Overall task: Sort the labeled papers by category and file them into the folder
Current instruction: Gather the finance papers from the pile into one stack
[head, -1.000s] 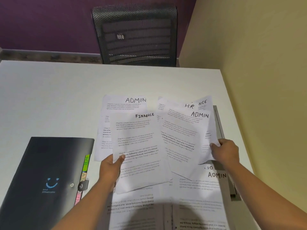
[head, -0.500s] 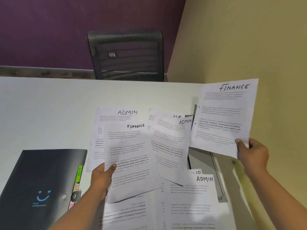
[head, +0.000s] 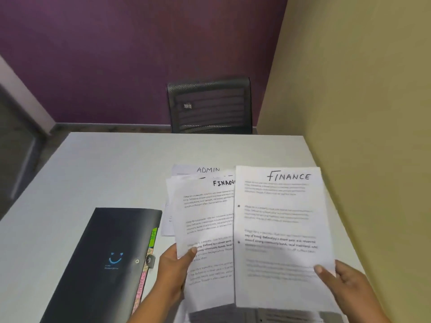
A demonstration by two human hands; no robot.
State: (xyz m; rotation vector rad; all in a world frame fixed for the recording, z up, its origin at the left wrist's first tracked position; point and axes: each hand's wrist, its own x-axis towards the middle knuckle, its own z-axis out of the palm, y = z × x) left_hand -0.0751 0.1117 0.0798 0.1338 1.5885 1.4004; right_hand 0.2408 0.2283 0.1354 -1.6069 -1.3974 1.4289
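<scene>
My right hand (head: 345, 283) pinches the lower right corner of a sheet headed FINANCE (head: 282, 229), held upright above the table. My left hand (head: 173, 269) grips the left edge of another sheet headed FINANCE (head: 207, 229), and the right-hand sheet overlaps its right side. Behind both, a sheet marked ADMIN (head: 205, 170) lies on the white table (head: 93, 173). The black folder (head: 102, 264), shut with a snap strap, lies to the left of my left hand, with coloured index tabs (head: 152, 238) sticking out of its right edge. The other papers are hidden behind the held sheets.
A black mesh chair (head: 210, 106) stands beyond the table's far edge. A yellow wall (head: 361, 113) runs along the table's right side and a purple wall is at the back. More printed sheets (head: 291, 317) lie in shadow at the near edge.
My right hand has brought its FINANCE sheet from the far right in over the left hand's FINANCE sheet. The camera has tilted up, so the table appears lower in view.
</scene>
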